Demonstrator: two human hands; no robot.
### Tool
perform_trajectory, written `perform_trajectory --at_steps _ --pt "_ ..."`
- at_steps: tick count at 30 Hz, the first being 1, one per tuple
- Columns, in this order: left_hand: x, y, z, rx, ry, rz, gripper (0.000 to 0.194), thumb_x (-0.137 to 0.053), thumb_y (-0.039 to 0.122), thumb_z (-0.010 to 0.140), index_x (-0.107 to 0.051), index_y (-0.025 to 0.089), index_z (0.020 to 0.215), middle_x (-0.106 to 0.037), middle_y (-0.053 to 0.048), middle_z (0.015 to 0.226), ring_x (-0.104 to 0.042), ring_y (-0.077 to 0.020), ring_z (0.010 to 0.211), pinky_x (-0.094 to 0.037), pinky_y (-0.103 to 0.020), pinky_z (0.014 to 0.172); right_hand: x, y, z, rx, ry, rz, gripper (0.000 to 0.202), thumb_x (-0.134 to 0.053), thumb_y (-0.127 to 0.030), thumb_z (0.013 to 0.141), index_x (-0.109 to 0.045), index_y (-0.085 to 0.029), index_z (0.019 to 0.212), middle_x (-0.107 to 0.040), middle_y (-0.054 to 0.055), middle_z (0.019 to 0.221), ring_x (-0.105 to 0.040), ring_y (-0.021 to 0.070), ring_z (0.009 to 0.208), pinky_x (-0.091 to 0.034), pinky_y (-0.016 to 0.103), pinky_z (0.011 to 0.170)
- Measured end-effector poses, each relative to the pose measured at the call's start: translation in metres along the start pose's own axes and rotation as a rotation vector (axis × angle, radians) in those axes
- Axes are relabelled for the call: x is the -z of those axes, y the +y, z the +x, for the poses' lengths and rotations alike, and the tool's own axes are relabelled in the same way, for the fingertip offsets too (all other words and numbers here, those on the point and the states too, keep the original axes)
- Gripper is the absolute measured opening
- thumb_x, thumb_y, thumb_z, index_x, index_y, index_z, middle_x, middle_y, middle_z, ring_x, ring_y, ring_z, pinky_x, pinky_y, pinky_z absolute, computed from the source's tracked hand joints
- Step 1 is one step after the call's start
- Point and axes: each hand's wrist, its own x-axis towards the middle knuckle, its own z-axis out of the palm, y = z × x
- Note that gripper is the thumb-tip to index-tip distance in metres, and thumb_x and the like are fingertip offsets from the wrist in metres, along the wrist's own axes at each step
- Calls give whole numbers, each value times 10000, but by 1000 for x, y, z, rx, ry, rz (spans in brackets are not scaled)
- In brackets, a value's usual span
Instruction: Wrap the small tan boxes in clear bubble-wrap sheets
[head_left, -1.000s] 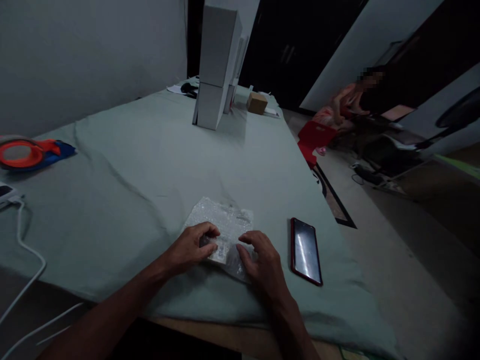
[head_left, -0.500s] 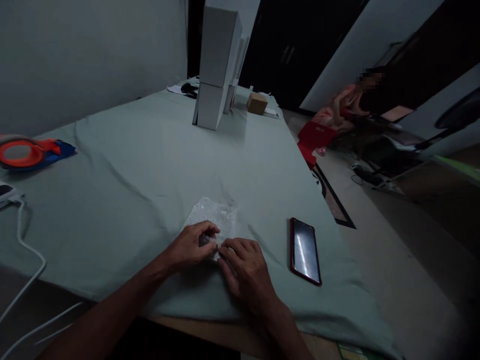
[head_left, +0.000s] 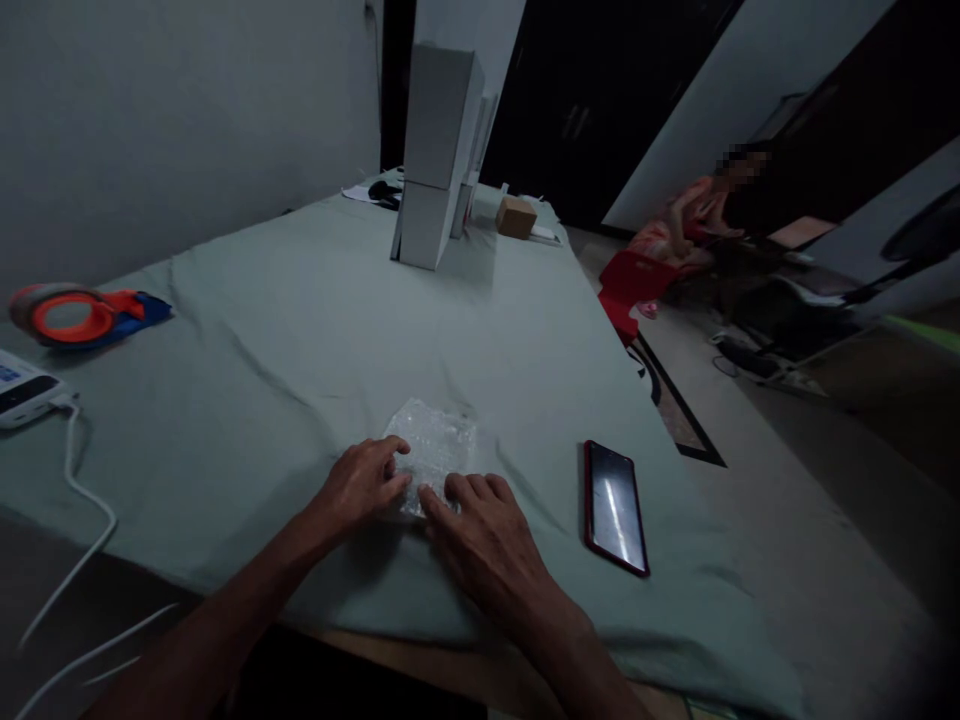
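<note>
A small piece of clear bubble wrap [head_left: 436, 440] lies on the pale green cloth of the table [head_left: 510, 350], near its front edge. My left hand [head_left: 364, 480] is at the wrap's left side, thumb and fingers apart. Across the wrap's lower right part rests my right hand [head_left: 484, 535], its fingers spread and its fingertips on the plastic. Neither hand grips the wrap. To the right of my right hand, a phone with a red case [head_left: 615, 508] lies face up.
An orange and blue tape dispenser [head_left: 82, 315] and a white device [head_left: 26, 392] with a cable lie at the left. Tall white boxes [head_left: 435, 150] stand farther back, near a brown box [head_left: 515, 216]. A person [head_left: 690, 220] sits beyond the table's right side.
My left hand has moved left and its fingers have come away from the wrap's near edge. My right hand's fingers have spread over the wrap. The view has shifted slightly.
</note>
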Motion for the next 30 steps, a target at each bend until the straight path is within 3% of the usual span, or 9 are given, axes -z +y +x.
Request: perform_trajectory --at_steps 5,10,13,16,19,22,26,30 --pt "7 -13 -10 86 115 74 398 -572 358 803 -587 145 1140 -632 -88 1029 -603 -206 853 -456 -318 801 2 1 3 34 -45 -51 325 -525 -111 899 -533 -206 1209 -610 75 959 -516 216 810 -337 366 766" --pt "17 -12 -15 262 -3 117 607 -573 457 775 -529 117 1276 -677 -91 961 -629 -247 838 -451 -330 754 5 1 6 47 -89 -56 368 -550 -70 863 -535 -203 1205 -612 79 963 -516 223 826 -334 369 768" --pt "20 -8 -13 279 -64 118 617 -562 486 774 -532 116 1267 -689 -75 862 -632 -245 790 -432 -306 693 5 2 7 57 -79 -55 330 -538 -78 874 -546 -199 1181 -611 83 964 -511 220 826 -331 368 765" --pt "19 -7 -9 237 -100 109 524 -568 481 766 -594 135 1159 -693 -78 868 -630 -225 777 -408 -275 662 4 2 6 61 -66 -57 312 -530 -85 885 -548 -194 1177 -613 85 972 -505 216 825 -329 366 772" --pt "15 -8 -4 197 -124 127 356 -580 461 748 -650 155 916 -686 -70 847 -614 -211 765 -374 -261 637 3 2 5 54 -66 -61 316 -547 -99 881 -549 -193 1183 -616 86 973 -505 217 818 -327 365 766" --pt "10 -6 -1 182 -121 149 243 -586 417 735 -597 177 704 -643 -37 734 -574 -192 692 -323 -260 596 2 1 5 53 -53 -70 324 -560 -98 873 -552 -196 1182 -617 81 963 -508 221 826 -323 365 764" --pt "3 3 -2 162 -66 141 112 -560 251 714 -502 196 636 -582 -6 692 -535 -175 687 -288 -265 592 1 1 4 56 -23 -75 324 -556 -95 873 -552 -197 1180 -614 79 942 -507 218 822 -320 365 757" --pt "-6 8 0 184 7 70 163 -539 194 687 -402 208 600 -468 25 611 -467 -159 641 -264 -271 587 -1 1 4 68 -15 -76 296 -543 -94 881 -560 -190 1161 -615 77 932 -507 214 819 -320 366 758"
